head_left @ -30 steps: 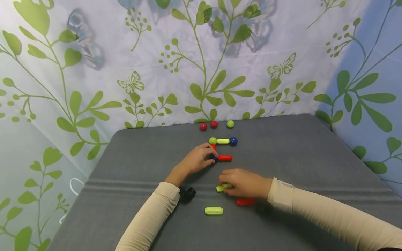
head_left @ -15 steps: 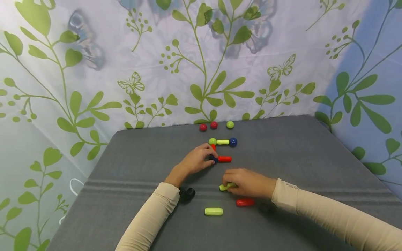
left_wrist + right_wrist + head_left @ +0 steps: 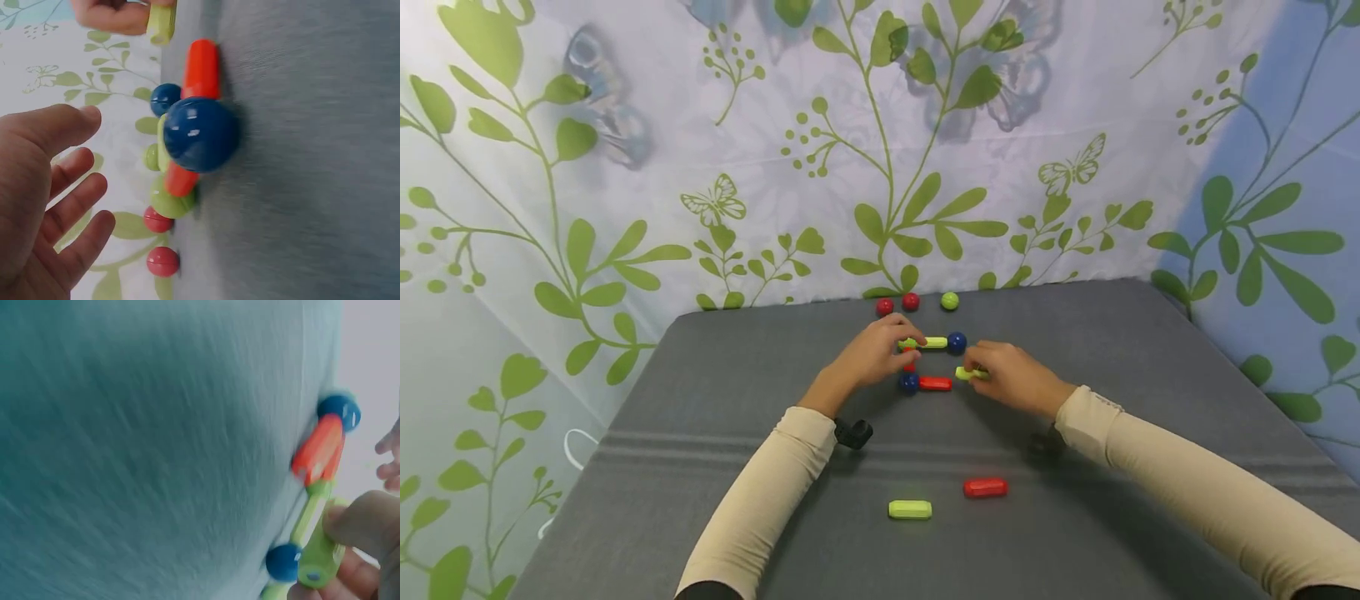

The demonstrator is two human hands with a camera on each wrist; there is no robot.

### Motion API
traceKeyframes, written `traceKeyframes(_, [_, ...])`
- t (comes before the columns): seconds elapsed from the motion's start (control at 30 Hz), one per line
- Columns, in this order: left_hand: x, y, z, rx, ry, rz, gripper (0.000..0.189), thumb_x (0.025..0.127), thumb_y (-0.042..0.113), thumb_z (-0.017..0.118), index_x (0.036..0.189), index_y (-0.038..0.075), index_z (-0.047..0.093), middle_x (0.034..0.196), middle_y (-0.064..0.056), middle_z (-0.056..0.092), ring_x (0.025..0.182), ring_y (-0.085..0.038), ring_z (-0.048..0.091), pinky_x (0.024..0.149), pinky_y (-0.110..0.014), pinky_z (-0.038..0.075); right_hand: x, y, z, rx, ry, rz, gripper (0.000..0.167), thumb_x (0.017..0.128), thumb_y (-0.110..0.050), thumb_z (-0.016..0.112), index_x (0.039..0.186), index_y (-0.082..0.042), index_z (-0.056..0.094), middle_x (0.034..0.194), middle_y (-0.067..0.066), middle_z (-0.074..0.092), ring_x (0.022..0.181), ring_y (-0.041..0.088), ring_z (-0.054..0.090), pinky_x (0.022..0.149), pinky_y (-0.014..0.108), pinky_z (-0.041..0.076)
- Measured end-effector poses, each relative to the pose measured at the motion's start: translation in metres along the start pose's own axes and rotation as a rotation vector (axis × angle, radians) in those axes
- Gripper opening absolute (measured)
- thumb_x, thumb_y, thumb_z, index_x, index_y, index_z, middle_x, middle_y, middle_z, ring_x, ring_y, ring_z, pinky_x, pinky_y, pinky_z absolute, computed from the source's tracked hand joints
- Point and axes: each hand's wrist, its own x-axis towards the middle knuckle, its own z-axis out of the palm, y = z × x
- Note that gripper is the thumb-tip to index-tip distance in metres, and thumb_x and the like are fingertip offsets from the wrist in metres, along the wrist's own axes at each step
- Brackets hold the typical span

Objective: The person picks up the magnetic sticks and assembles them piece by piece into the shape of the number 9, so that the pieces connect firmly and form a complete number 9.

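A three-sided frame of magnetic building rods and balls lies on the grey table. Its near corner is a blue ball [image 3: 909, 382], joined to a red rod [image 3: 936, 384] pointing right and a second red rod [image 3: 910, 360] running back. Behind, a green ball, partly covered by my left hand [image 3: 871, 354], meets a yellow-green rod [image 3: 935, 342] ending in another blue ball [image 3: 957, 342]. The left fingers are spread above the frame's left side, holding nothing; the left wrist view shows them apart from it. My right hand [image 3: 1015, 379] pinches a loose yellow-green rod [image 3: 322, 550] beside the frame's open right side.
Two red balls, one left [image 3: 885, 307] and one right [image 3: 911, 302], and a green ball [image 3: 950, 301] sit along the back edge. Nearer me lie a yellow-green rod [image 3: 910, 510] and a red rod [image 3: 986, 487]. A leaf-patterned curtain [image 3: 775, 167] hangs behind the table.
My right hand has carried the yellow-green rod forward and slightly right, up to the frame. The left hand has let go of the near blue ball and lifted away toward the back.
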Motion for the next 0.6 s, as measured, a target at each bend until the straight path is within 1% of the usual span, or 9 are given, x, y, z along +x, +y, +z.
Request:
traceKeyframes(0.07, [0.014,0.0,-0.001,0.012,-0.003,-0.003,0.023,0.097,0.016,0.071,0.119,0.01,0.073,0.121,-0.004,0.059,0.109,-0.026,0.06,0.093,-0.037,0.048,0.005,0.01,0.0,-0.019,0.029,0.074,0.021,0.083,0.0,0.081,0.092,-0.009,0.065,0.089,0.0,0.062,0.077,0.015,0.059,0.068,0.035,0.052])
traceKeyframes(0.17, [0.036,0.001,0.004,0.017,-0.023,-0.009,0.025,0.096,0.017,0.072,0.121,0.01,0.072,0.123,-0.003,0.059,0.113,-0.024,0.059,0.094,-0.035,0.047,0.013,0.017,0.002,-0.025,0.061,0.148,0.018,0.084,0.001,0.079,0.091,-0.007,0.064,0.086,0.003,0.061,0.074,0.017,0.056,0.066,0.037,0.05])
traceKeyframes(0.23, [0.049,0.0,0.011,0.024,-0.046,-0.014,0.027,0.096,0.017,0.072,0.122,0.011,0.072,0.125,-0.003,0.06,0.115,-0.021,0.058,0.096,-0.033,0.047,0.016,0.018,0.005,-0.023,0.073,0.172,0.018,0.084,0.001,0.078,0.09,-0.006,0.063,0.084,0.005,0.06,0.072,0.018,0.055,0.064,0.038,0.049])
traceKeyframes(0.3, [0.059,-0.001,0.018,0.025,-0.07,-0.025,0.029,0.096,0.017,0.072,0.124,0.012,0.071,0.127,-0.003,0.06,0.116,-0.021,0.058,0.096,-0.032,0.047,0.019,0.016,0.008,-0.031,0.075,0.184,0.018,0.083,0.001,0.079,0.09,-0.004,0.063,0.083,0.005,0.058,0.071,0.019,0.054,0.063,0.038,0.049])
traceKeyframes(0.37, [0.066,-0.002,0.024,0.045,-0.092,-0.044,0.03,0.096,0.017,0.072,0.125,0.013,0.071,0.129,-0.003,0.06,0.117,-0.02,0.058,0.096,-0.031,0.047,0.022,0.015,0.011,-0.041,0.077,0.191,0.019,0.082,0.001,0.079,0.09,-0.004,0.063,0.083,0.005,0.058,0.071,0.019,0.055,0.063,0.038,0.049])
traceKeyframes(0.43, [0.07,-0.004,0.03,0.07,-0.1,-0.068,0.031,0.095,0.016,0.073,0.126,0.015,0.071,0.129,-0.003,0.061,0.117,-0.019,0.058,0.097,-0.032,0.046,0.024,0.014,0.014,-0.056,0.087,0.208,0.02,0.081,0.0,0.08,0.089,-0.004,0.062,0.082,0.005,0.057,0.07,0.02,0.055,0.062,0.039,0.049])
traceKeyframes(0.5, [0.073,-0.007,0.036,0.091,-0.106,-0.091,0.032,0.094,0.015,0.074,0.126,0.016,0.071,0.129,-0.003,0.062,0.116,-0.019,0.059,0.097,-0.031,0.046,0.025,0.014,0.017,-0.068,0.099,0.231,0.022,0.081,0.0,0.081,0.088,-0.005,0.061,0.08,0.004,0.056,0.069,0.02,0.054,0.062,0.039,0.048])
traceKeyframes(0.6, [0.076,-0.012,0.043,0.089,-0.121,-0.127,0.034,0.093,0.013,0.075,0.126,0.017,0.07,0.125,-0.003,0.064,0.114,-0.018,0.06,0.097,-0.032,0.047,0.025,0.015,0.019,-0.078,0.112,0.269,0.023,0.08,-0.001,0.082,0.086,-0.006,0.06,0.079,0.003,0.055,0.067,0.02,0.054,0.06,0.039,0.047])
